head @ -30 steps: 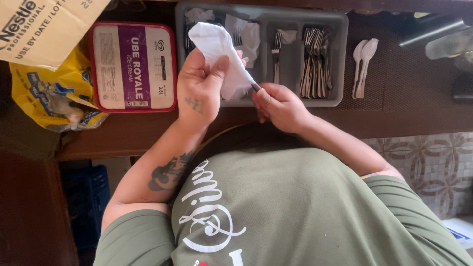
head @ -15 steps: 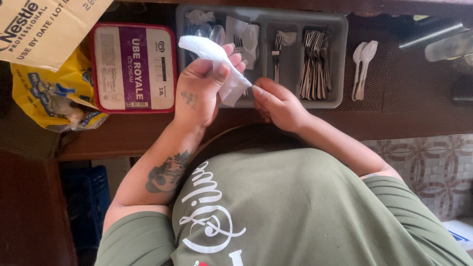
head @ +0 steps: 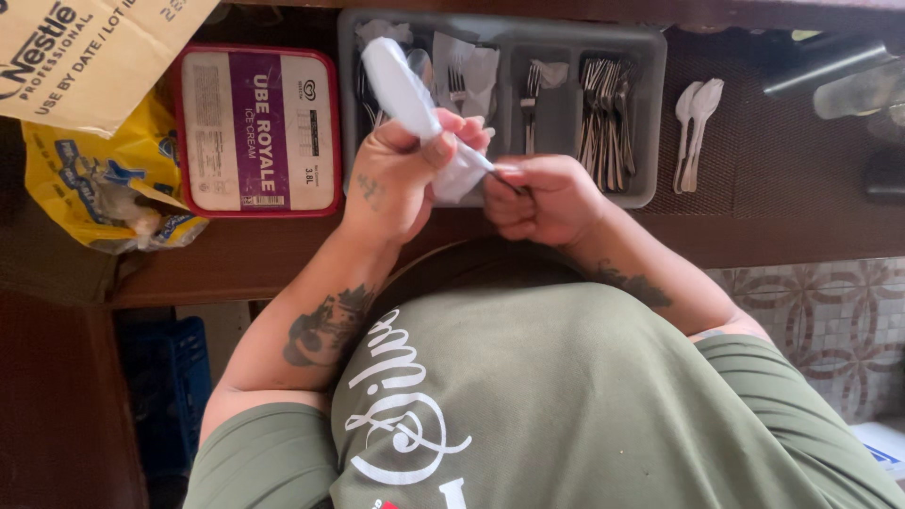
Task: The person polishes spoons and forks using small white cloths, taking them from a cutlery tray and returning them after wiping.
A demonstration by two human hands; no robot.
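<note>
Left hand (head: pixel 396 179): closed around a white napkin (head: pixel 401 90), thumb and fingers clamped on its lower half; napkin rolled into a tight tube, upper end slanting up and left over the tray, lower end bunched and crumpled between both hands

Right hand (head: pixel 542 198): fingers curled together, pinching a thin dark utensil tip (head: pixel 504 179) that runs into the napkin's bunched end; what kind of utensil cannot be told, the rest being wrapped. Both hands touch, held just above the counter edge in front of the tray

Tray (head: pixel 650 113): grey plastic, rectangular, divided into lengthwise compartments. Left compartments hold folded white napkins and a few forks, partly hidden by the rolled napkin and the left hand; right compartment holds a dense bundle of forks (head: pixel 603 118)

Tub (head: pixel 255 132): rectangular, red rim, lid label white with a purple central band; lies flat just left of the tray

Bag (head: pixel 104 188): yellow plastic with blue print, crumpled, left of the tub, partly under it

Box (head: pixel 85 52): brown cardboard flap with dark print, top left corner, overlapping the bag

Spoons (head: pixel 698 127): two white plastic ones, side by side on the dark wooden counter (head: pixel 754 226), right of the tray

Dark cylindrical items, far right top, blurred
</note>
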